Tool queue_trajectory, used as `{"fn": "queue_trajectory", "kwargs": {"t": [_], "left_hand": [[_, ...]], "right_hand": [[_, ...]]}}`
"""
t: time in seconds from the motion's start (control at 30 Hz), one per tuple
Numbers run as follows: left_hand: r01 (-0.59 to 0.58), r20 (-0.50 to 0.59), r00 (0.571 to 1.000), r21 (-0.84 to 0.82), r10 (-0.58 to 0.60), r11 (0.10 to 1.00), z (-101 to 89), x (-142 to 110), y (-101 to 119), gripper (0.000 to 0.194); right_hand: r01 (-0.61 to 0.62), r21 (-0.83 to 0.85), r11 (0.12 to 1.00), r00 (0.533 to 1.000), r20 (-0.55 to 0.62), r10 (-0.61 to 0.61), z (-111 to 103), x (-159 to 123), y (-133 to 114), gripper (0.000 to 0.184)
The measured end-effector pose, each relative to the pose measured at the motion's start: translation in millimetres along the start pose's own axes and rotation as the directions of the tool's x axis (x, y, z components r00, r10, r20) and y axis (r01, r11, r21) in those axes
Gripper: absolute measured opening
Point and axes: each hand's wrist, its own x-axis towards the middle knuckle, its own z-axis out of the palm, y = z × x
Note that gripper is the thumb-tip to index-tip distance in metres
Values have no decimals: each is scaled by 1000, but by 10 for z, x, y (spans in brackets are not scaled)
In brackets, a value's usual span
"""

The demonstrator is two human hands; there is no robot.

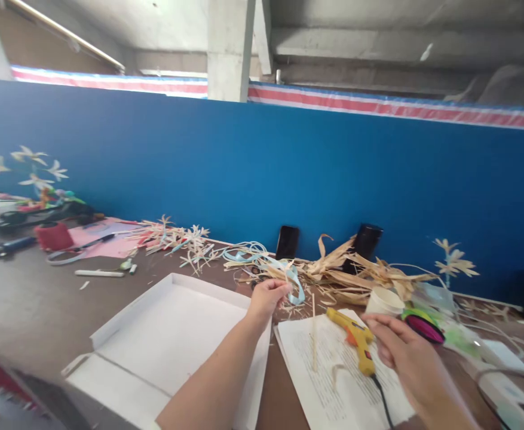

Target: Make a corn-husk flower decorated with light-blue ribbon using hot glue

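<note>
A bare left hand (264, 303) hangs above the near right corner of a shallow white cardboard box (154, 334), and a bare right hand (407, 358) hangs just beside a yellow plastic glue gun (361, 338) with an orange trigger, on a cluttered brown bench (64, 316). The two hands are well apart; the left's thumb and forefinger draw close together, the right's fingers are bent, and whether either grips anything fine cannot be told. The likeliest trouble is the glue gun: if it is hot, a careless reach could burn fingertips, and a tug on its thin black cord (382, 397) could drag its front end across the white printed pages (328, 397) beneath it. The right hand's closeness to a plain off-white cup (383, 301) could also tip it, while the glossy pale-blue ribbon (296, 289) near the left fingertips might snag and scatter the dry, straw-coloured husks (331, 267) behind. The glue gun lies on its side, stubby and bright against the print, its front end pointing away to the left and a small red switch on its grip. Left of it on the pages rest a straight, slender pale stick (314, 340) and a short curled cream strip (336, 371).
</note>
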Motion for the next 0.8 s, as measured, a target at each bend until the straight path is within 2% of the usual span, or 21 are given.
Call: {"fn": "queue_trajectory", "kwargs": {"t": [0.13,0.2,0.27,0.47,0.63,0.8], "left_hand": [[-16,11,1000,-84,17,996,-58,41,-3,35],[-16,-1,1000,-127,16,992,-91,68,12,37],[-23,-10,1000,-168,21,986,-119,97,30,37],[-26,-31,999,-261,18,965,-173,154,89,36],[-32,-50,999,-268,19,963,-188,116,183,38],[-23,-57,998,-261,8,965,-189,95,222,38]], "right_hand": [[72,120,990,995,63,-80,687,79,-10,36],[85,132,988,986,133,-102,921,99,0,36],[71,144,987,975,200,-100,1060,104,58,38],[-26,129,991,962,273,-11,1134,26,340,37],[-47,27,999,950,311,36,1144,-65,346,37],[-6,-47,999,937,349,22,1143,-79,350,34]]}}
